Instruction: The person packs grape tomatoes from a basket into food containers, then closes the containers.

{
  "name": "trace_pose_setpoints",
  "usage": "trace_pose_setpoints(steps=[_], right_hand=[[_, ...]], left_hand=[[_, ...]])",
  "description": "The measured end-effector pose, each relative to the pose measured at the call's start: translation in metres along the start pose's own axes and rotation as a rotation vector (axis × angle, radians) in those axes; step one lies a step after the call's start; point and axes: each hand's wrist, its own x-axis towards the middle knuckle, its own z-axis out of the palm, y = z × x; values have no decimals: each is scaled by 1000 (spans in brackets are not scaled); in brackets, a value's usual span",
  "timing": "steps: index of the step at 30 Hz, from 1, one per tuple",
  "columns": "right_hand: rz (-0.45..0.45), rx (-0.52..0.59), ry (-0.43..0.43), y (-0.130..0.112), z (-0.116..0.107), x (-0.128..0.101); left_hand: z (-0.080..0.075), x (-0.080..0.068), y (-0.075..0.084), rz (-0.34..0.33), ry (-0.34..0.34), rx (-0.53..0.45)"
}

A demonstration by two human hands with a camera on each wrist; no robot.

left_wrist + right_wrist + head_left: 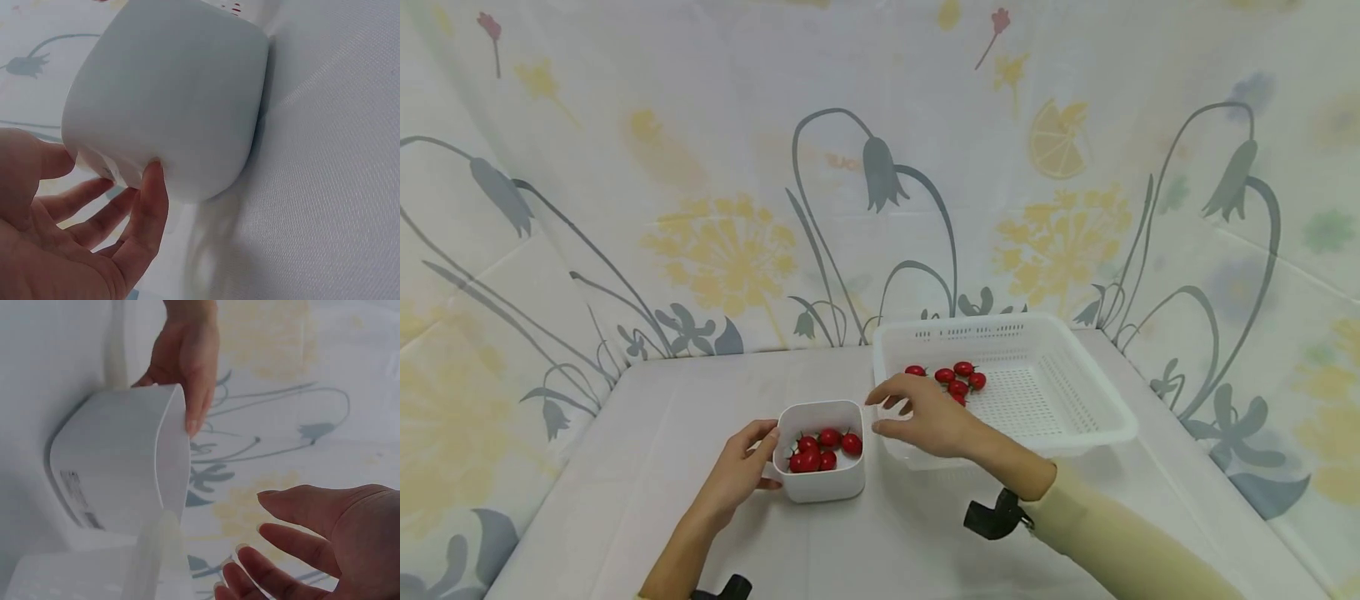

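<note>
Floral cloth behind; left hand (741, 471) grips the tub (820, 454) to steady it — right hand (925, 414) hovers loose-fingered, holding nothing, by the basket (1075, 400).

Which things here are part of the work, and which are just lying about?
In use:
- small white square plastic tub with red cherry tomatoes, held by the left hand
- large white perforated plastic basket with more tomatoes
- right hand, empty, hovering between them

Just there:
- floral printed cloth backdrop
- white table
</note>
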Motion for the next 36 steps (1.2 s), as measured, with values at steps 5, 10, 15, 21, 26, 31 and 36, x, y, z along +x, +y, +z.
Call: trace_pose_setpoints(steps=[5, 10, 15, 21, 26, 31, 36], right_hand=[[54, -21, 56, 15, -22, -4], [128, -12, 58, 30, -44, -7], [215, 0, 25, 43, -67, -8], [279, 26, 11, 66, -87, -5], [341, 39, -12, 86, -99, -4], [392, 108, -53, 103, -109, -2], [435, 146, -100, 121, -115, 1]], left_hand=[[0, 0, 0, -1, 2, 3], [0, 1, -1, 1, 5, 2], [0, 1, -1, 5, 6, 2], [0, 0, 0, 4, 9, -4], [0, 0, 0, 2, 6, -1], [1, 0, -1, 7, 1, 7], [1, 0, 0, 1, 3, 4]])
